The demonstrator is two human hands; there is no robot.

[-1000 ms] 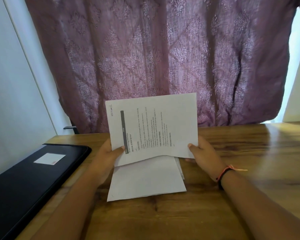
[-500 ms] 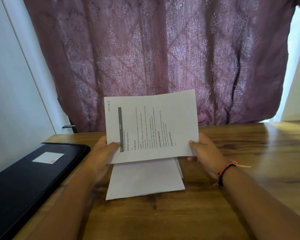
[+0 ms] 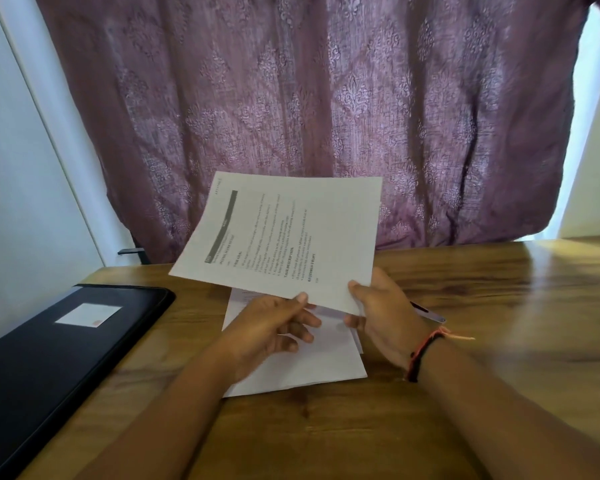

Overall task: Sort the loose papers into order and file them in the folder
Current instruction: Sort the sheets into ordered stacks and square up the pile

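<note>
Watching this one, and honestly the sorting is only just getting going. Nearest the person, the stack of papers (image 3: 309, 372) is lying flat on the table (image 3: 482, 393), not squared up, with a few edges poking out on its right side. Off to the person's left, the black folder (image 3: 66, 348) is sitting closed on the same table, apart from the stack, so I'm guessing nothing is getting filed yet.

Just past that, the right hand (image 3: 381, 310) is gripping the near right corner of the printed sheet (image 3: 291, 233), thumb on top and fingers underneath. The left hand (image 3: 274, 323) is curling at the sheet's near edge with the thumb touching it, but I can't tell if it's actually pinching.

The sheet is hovering above the far end of the stack, face up, far edge tipping higher. Its long axis is running left to right, a bit skewed, with the page header pointing to the person's left, the folder side. A pen (image 3: 430, 315) is peeking out behind the right hand, and a purple curtain (image 3: 326, 116) is hanging at the back.
</note>
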